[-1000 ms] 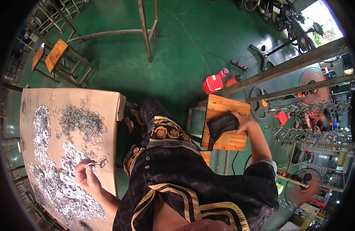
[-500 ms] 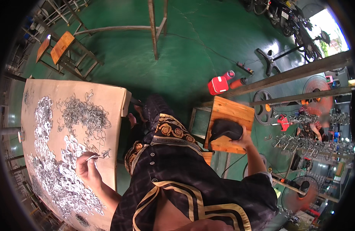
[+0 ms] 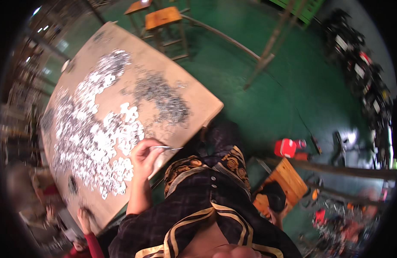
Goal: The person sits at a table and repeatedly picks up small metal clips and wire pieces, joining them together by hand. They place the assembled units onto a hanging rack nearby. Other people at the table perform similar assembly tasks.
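Note:
My left hand (image 3: 146, 157) is closed, its thumb and finger pinching a thin bent metal piece (image 3: 166, 147) over the near edge of the brown-topped table (image 3: 181, 133). Beside it on the tabletop lie a broad spread of shiny flat metal pieces (image 3: 95, 133) and a darker heap of thin bent metal pieces (image 3: 162, 99). Low on the right, my right hand (image 3: 276, 216) grips the edge of a soft black cap-like thing (image 3: 273, 197) on a wooden stool (image 3: 293, 180). Blur and the thing itself hide part of those fingers.
Another person's hand (image 3: 83, 220), in a red sleeve, rests at the table's lower left edge. Two wooden stools (image 3: 163, 18) stand beyond the table. A red box (image 3: 285, 147) sits on the green floor, near a long bar (image 3: 349, 170). Motorbikes (image 3: 357, 64) line the far right.
The view has swung left, so the table shows more fully and another person's hand appears. My left hand still pinches the metal piece; my right hand stays at the black thing.

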{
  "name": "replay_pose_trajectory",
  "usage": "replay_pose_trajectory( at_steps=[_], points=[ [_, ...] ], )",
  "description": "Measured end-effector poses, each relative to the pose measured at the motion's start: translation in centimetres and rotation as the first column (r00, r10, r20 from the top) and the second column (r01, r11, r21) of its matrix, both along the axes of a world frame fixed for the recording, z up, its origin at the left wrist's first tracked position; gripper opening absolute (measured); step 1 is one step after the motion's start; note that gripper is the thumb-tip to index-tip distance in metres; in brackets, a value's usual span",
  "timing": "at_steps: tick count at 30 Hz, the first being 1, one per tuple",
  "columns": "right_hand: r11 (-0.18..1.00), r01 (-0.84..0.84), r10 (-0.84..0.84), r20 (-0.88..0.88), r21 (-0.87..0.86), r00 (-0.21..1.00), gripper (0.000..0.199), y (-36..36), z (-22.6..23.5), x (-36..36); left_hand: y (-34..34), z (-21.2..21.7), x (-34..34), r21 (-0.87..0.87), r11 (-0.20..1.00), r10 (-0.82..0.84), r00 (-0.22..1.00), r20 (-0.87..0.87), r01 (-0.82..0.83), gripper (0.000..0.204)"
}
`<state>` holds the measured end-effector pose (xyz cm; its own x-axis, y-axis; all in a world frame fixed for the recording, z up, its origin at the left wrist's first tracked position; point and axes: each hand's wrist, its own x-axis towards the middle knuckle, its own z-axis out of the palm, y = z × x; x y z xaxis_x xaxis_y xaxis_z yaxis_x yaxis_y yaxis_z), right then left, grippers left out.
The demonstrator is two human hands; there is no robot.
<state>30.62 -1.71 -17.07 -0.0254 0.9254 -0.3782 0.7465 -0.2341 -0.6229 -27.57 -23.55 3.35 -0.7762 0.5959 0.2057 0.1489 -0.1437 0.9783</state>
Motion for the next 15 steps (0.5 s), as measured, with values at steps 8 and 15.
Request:
replay_pose_trajectory(
  at_steps=[8,15],
  points=[
    [0.582,-0.556,0.448,0.337,0.593,0.828,0.081,7.4,11.4,-11.4,-1.2,-0.5,1.3,-0.041,0.997,0.059,0.998,0.029,-0.058,0.007],
    [0.259,-0.584,0.93,-0.035,0.769,0.366,0.033,3.6,18.8,-36.7,0.5,0.1,2.7,-0.137,0.99,-0.045,0.997,-0.064,0.036,0.009]
  ],
)
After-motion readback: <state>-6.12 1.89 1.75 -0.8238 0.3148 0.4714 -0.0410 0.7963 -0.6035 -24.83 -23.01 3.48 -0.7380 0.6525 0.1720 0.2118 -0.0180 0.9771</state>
